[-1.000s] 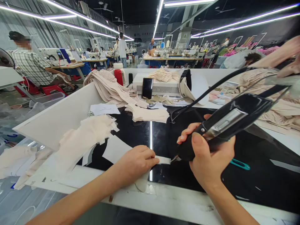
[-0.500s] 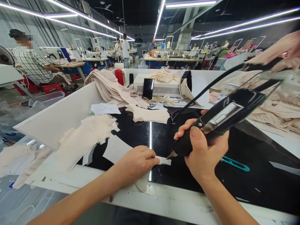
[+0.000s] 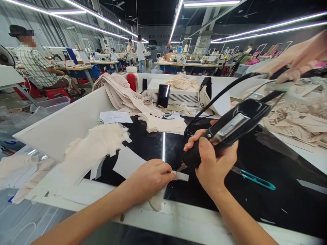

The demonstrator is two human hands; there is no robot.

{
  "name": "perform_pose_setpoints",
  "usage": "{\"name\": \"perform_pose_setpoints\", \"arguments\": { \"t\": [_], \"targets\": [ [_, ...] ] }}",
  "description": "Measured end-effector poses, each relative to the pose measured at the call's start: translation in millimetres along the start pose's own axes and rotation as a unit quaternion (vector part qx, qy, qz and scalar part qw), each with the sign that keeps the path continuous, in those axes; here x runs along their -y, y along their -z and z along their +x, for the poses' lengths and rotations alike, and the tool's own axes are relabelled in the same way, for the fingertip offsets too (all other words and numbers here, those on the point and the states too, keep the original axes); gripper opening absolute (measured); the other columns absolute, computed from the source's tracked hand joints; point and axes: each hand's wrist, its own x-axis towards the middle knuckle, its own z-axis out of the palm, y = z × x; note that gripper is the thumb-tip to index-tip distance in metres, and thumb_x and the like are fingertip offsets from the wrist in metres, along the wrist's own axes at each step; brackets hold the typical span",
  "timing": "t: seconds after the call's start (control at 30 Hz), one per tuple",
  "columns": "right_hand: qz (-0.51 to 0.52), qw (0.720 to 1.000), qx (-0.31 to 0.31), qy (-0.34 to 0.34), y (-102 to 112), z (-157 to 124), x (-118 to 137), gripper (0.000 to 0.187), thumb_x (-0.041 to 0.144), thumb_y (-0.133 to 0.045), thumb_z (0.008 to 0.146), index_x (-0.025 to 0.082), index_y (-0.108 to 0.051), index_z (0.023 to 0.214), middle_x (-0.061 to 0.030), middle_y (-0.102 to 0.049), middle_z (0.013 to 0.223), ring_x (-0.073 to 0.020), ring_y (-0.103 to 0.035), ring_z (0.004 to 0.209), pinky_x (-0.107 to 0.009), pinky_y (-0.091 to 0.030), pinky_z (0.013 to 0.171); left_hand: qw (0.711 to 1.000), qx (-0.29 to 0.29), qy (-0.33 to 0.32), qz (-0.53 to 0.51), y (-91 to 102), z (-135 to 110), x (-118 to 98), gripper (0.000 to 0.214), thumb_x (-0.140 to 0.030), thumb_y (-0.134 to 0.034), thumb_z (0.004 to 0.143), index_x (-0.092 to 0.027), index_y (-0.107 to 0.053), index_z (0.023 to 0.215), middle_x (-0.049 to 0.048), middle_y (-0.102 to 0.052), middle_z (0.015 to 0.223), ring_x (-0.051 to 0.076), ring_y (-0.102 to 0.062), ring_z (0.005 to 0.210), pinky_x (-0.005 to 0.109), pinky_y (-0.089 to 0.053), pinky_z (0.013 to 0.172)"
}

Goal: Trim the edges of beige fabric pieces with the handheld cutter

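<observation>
My right hand point(image 3: 211, 163) is wrapped round a black corded hand tool point(image 3: 224, 131) whose metal tip touches a small pale fabric strip point(image 3: 182, 176) on the black glossy table point(image 3: 268, 204). My left hand point(image 3: 150, 177) lies with curled fingers on the same strip, pinning its left end just beside the tool tip. The tool's cable runs up to the right.
A teal snipper point(image 3: 252, 178) lies right of my right hand. Cut cream fabric pieces point(image 3: 94, 146) are heaped at left, a stack point(image 3: 162, 124) and a white box point(image 3: 176, 95) with a phone point(image 3: 163, 95) behind. Another person's hand point(image 3: 296, 61) reaches in top right.
My right hand and the tool have slid left along the strip, closing on my left hand. The left hand has stayed put.
</observation>
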Motion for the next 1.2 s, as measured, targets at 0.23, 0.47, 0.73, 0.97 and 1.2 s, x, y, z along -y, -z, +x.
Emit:
{"name": "perform_pose_setpoints", "arguments": {
  "t": [0.23,0.47,0.73,0.97,1.2],
  "targets": [
    [-0.017,1.000,-0.023,0.000,8,5,7,0.041,0.046,-0.094,0.095,0.028,-0.064,0.116,0.0084,-0.074,0.083,-0.0124,-0.069,0.057,-0.029,-0.063,0.056,1.000,-0.001,0.000,0.000,2.7,0,0,0.022,-0.003,-0.060,0.114,-0.014,-0.076,0.125,0.0068,-0.077,0.112,0.021,-0.073,0.099,0.035,-0.064,0.096],
    [-0.030,0.999,-0.028,-0.004,15,4,8,0.043,0.048,-0.094,0.094,0.028,-0.062,0.116,0.0080,-0.074,0.083,-0.0126,-0.068,0.056,-0.029,-0.062,0.054,1.000,0.015,0.014,-0.009,1.4,-2,1,0.021,-0.006,-0.061,0.114,-0.015,-0.077,0.125,0.0077,-0.077,0.113,0.023,-0.073,0.101,0.036,-0.064,0.097],
    [-0.033,0.999,-0.025,-0.012,13,3,10,0.038,0.045,-0.092,0.096,0.028,-0.063,0.114,0.0074,-0.075,0.083,-0.0124,-0.068,0.056,-0.028,-0.062,0.053,1.000,0.009,0.017,-0.012,3.8,-1,2,0.019,-0.009,-0.061,0.116,-0.015,-0.079,0.121,0.0068,-0.078,0.108,0.023,-0.073,0.097,0.036,-0.064,0.089],
    [0.017,0.999,-0.011,-0.025,7,-1,14,0.038,0.045,-0.093,0.096,0.029,-0.065,0.116,0.0072,-0.075,0.084,-0.0124,-0.068,0.058,-0.027,-0.062,0.055,0.999,0.019,0.027,-0.027,6.4,1,3,0.026,-0.012,-0.055,0.119,-0.017,-0.080,0.121,0.0070,-0.079,0.108,0.022,-0.072,0.095,0.033,-0.062,0.086],
    [0.030,0.999,0.015,-0.023,2,-12,11,0.035,0.039,-0.090,0.099,0.030,-0.063,0.121,0.0064,-0.075,0.088,-0.0118,-0.070,0.060,-0.026,-0.062,0.056,0.999,0.017,0.023,-0.024,4.1,0,4,0.026,-0.016,-0.055,0.122,-0.016,-0.081,0.127,0.0072,-0.079,0.108,0.021,-0.072,0.094,0.033,-0.063,0.086]
  ]
}}
